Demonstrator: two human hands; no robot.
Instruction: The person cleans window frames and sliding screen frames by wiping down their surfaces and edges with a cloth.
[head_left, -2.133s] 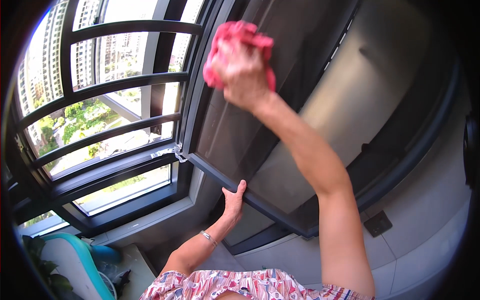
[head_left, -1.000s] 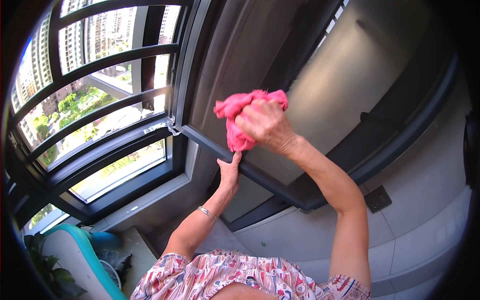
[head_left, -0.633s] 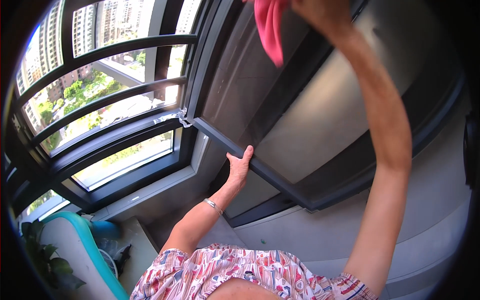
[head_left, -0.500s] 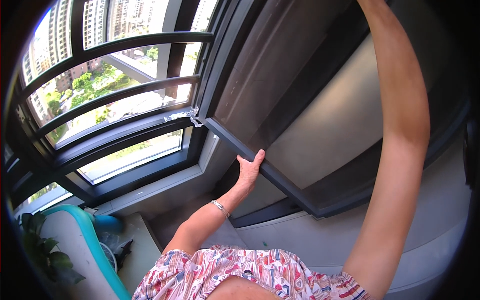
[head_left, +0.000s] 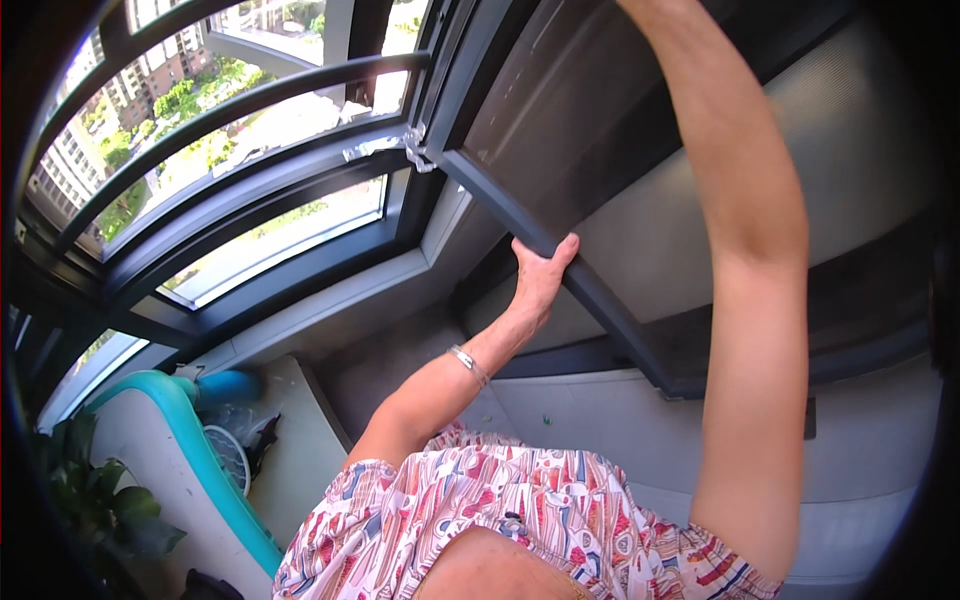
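A window screen (head_left: 800, 235) in a dark frame with grey mesh leans across the right side, its lower corner tilted toward me. My left hand (head_left: 541, 272) is closed around the screen's lower rail (head_left: 612, 312), thumb and fingers on either side of it. A silver bracelet (head_left: 468, 366) circles that wrist. My right forearm (head_left: 715, 130) reaches up in front of the mesh, and the right hand lies beyond the upper edge of the picture. Close to the rail's far end, a clear plastic piece (head_left: 418, 149) sits at the window frame (head_left: 330, 160).
Dark curved bars (head_left: 270, 100) cross the window at left, with buildings and trees outside. A turquoise-edged basin (head_left: 160, 400), a blue cylinder (head_left: 228, 386), a white round basket (head_left: 228, 458) and leafy plants (head_left: 120, 500) stand lower left. A pale sill (head_left: 350, 315) runs beneath the window.
The whole view has shifted, so window and screen sit higher in it. My right arm has swung left across the mesh. My left hand keeps its hold on the lower rail.
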